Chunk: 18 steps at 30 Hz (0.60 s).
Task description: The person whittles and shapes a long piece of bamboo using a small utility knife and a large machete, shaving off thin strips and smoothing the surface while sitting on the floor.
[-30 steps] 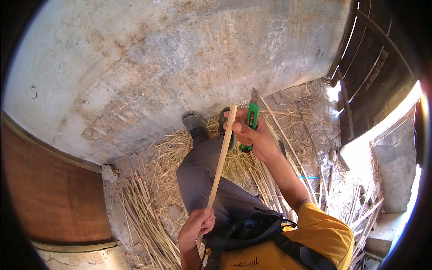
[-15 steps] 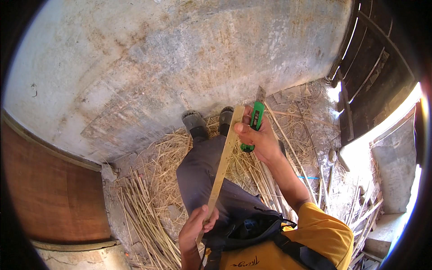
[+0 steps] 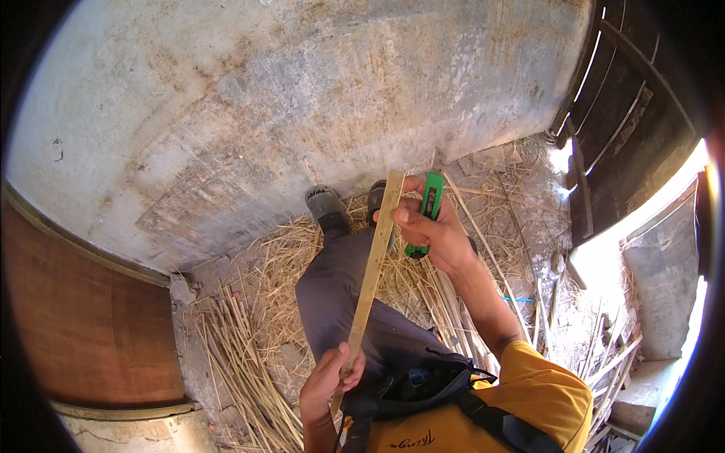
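Note:
A long, flat bamboo strip [image 3: 368,283] slants up across my lap. My left hand [image 3: 331,377] is closed round its lower part, near my waist. My right hand [image 3: 444,234] grips a green utility knife [image 3: 433,195] upright in the palm, and its blade can hardly be made out against the wall. The right fingertips lie at the strip's upper end, and I cannot tell whether they press on it. The right thumb stands just right of the strip.
A stained concrete wall [image 3: 317,98] rises close before my shoes [image 3: 327,208]. Straw-like shavings [image 3: 279,264] cover the floor. Bundles of thin strips [image 3: 242,362] lie on both sides of my legs. A brown panel [image 3: 91,325] stands at left, dark boards [image 3: 642,113] at right.
The strip's upper end has shifted slightly left and up. My right thumb has come off the strip, and the knife's blade, plain before, hardly shows. My left hand has barely moved.

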Each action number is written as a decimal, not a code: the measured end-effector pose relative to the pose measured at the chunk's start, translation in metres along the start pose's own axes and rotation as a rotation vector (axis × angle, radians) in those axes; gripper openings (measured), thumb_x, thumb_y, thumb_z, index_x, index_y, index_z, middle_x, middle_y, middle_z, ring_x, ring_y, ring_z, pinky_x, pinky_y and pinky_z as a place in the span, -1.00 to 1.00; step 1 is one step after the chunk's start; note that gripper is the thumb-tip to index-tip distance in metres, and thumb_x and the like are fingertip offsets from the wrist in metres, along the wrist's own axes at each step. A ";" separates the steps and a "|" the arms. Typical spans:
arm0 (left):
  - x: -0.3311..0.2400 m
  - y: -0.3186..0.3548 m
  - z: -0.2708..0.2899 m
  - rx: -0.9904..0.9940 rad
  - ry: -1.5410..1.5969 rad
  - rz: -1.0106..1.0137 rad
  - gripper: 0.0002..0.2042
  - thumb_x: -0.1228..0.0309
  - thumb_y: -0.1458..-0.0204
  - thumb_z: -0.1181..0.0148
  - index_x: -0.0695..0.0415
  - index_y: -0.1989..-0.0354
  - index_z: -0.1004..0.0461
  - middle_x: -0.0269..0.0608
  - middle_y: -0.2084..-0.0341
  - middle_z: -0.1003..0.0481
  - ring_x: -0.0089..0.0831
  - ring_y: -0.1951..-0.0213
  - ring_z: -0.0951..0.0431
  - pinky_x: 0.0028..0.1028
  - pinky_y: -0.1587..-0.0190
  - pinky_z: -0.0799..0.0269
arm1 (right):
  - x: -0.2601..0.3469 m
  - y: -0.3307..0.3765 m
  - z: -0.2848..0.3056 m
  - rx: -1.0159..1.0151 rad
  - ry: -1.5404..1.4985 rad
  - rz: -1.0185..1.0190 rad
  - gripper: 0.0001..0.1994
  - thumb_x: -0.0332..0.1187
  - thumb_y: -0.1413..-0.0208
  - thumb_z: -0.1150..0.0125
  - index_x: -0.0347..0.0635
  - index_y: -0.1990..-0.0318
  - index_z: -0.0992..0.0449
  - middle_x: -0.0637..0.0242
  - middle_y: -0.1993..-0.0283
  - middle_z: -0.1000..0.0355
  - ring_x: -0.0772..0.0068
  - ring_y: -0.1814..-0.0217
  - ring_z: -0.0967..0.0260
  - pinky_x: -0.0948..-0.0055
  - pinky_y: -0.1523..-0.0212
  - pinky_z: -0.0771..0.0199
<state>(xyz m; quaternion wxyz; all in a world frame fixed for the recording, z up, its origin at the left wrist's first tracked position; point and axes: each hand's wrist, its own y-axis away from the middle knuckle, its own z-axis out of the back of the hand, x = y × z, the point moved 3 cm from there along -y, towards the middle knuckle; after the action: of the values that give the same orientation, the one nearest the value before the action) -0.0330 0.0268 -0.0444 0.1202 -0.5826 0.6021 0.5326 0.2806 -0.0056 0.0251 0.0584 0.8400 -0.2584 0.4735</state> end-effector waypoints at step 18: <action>-0.046 -0.018 -0.038 -0.312 -0.194 -0.345 -0.58 0.10 -0.52 0.07 0.26 0.15 -0.48 -0.50 0.56 -0.21 -0.74 0.61 -0.16 -0.63 0.57 -0.08 | -0.016 0.069 -0.026 0.130 0.969 0.290 -0.69 -0.24 -0.29 -0.38 -0.23 -0.04 -0.56 0.09 0.22 -0.56 0.15 0.24 -0.62 0.26 0.24 -0.55</action>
<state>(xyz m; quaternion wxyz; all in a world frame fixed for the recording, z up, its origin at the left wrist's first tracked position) 0.0135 0.0283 -0.0032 0.1752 -0.6344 0.3900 0.6440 0.2205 -0.0496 0.0155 0.0526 0.4813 -0.2855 0.8271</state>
